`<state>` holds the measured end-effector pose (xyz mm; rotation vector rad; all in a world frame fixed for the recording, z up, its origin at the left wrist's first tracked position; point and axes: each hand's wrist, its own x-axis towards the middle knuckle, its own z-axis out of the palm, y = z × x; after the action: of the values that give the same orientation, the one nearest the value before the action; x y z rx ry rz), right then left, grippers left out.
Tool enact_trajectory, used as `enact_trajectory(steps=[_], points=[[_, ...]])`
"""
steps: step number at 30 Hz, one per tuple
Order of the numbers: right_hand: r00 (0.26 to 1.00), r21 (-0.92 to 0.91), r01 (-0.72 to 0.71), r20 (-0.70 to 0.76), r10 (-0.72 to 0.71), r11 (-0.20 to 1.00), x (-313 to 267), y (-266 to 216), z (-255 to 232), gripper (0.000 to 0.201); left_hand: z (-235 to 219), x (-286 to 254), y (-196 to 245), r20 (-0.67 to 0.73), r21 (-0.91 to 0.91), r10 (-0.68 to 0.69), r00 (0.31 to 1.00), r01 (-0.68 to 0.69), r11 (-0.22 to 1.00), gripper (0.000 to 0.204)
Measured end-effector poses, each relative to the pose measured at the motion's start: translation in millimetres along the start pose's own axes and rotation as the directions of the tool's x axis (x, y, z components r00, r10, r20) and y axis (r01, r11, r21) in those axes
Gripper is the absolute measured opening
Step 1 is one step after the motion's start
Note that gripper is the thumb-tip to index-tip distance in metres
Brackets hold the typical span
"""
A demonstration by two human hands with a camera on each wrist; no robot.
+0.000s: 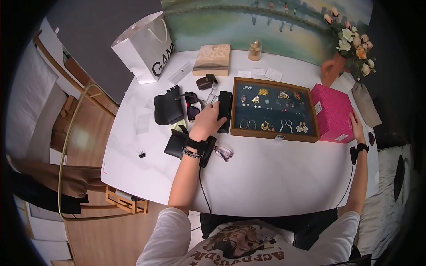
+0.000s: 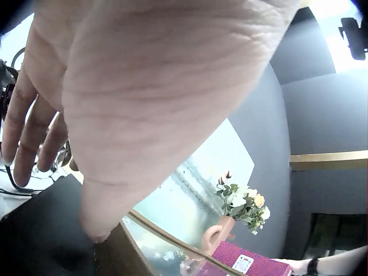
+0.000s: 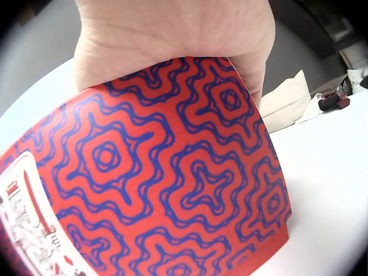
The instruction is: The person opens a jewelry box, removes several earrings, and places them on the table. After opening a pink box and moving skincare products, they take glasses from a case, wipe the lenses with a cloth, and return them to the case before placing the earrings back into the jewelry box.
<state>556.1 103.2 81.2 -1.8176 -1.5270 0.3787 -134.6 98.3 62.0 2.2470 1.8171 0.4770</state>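
Observation:
My left hand (image 1: 207,120) lies over the eyewear group, its fingers extended by clear-framed glasses and its thumb at a long black case (image 1: 225,106). The left wrist view has the hand (image 2: 144,103) with fingers loosely straight above the black case (image 2: 49,230); whether it touches is hard to tell. At the right, my right hand (image 1: 356,128) rests along the side of a pink patterned box (image 1: 333,113). Up close, the right hand (image 3: 178,34) is against the edge of that box (image 3: 172,167), whose far side hides the fingertips. The box touches or nearly touches the jewelry case (image 1: 275,135).
Sunglasses (image 1: 192,106), black pouches (image 1: 167,106) and patterned glasses (image 1: 223,153) lie around the left hand. A brown case (image 1: 205,82), a wooden box (image 1: 212,60), a white bag (image 1: 142,48) and a glass dome (image 1: 254,49) stand behind. A flower vase (image 1: 332,68) is back right.

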Motion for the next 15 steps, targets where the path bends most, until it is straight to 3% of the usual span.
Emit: enact_trajectory(steps=[5,7,8,9,11,15], points=[[1.0,0.055,0.008,0.0,-0.008,0.998,2.9,10.5,0.8,0.064,-36.4,-25.3,19.4,-0.106,-0.079,0.091,0.99,-0.1,0.992,0.051],[1.0,0.054,0.007,0.01,-0.007,0.999,1.7,5.7,0.6,0.064,-51.5,-47.5,30.0,-0.025,-0.172,0.262,0.965,-0.263,0.949,0.042],[1.0,0.034,0.005,0.0,-0.005,0.999,-0.8,2.6,1.1,0.064,-59.4,-58.9,38.7,0.086,-0.24,0.243,0.966,-0.217,0.946,0.039],[1.0,0.017,0.003,-0.012,-0.003,1.0,-1.9,-1.2,1.2,0.064,-55.9,-67.8,39.5,0.082,-0.239,0.241,0.967,-0.215,0.947,0.039],[1.0,0.015,0.023,-0.01,-0.023,1.0,1.9,5.6,1.3,0.064,-41.8,-87.0,36.9,0.196,-0.012,0.302,0.933,-0.306,0.952,0.042],[0.999,-0.037,0.025,-0.035,-0.027,0.999,5.2,14.5,1.9,0.065,-8.0,-94.2,25.5,0.248,0.147,0.312,0.917,-0.354,0.924,0.036]])
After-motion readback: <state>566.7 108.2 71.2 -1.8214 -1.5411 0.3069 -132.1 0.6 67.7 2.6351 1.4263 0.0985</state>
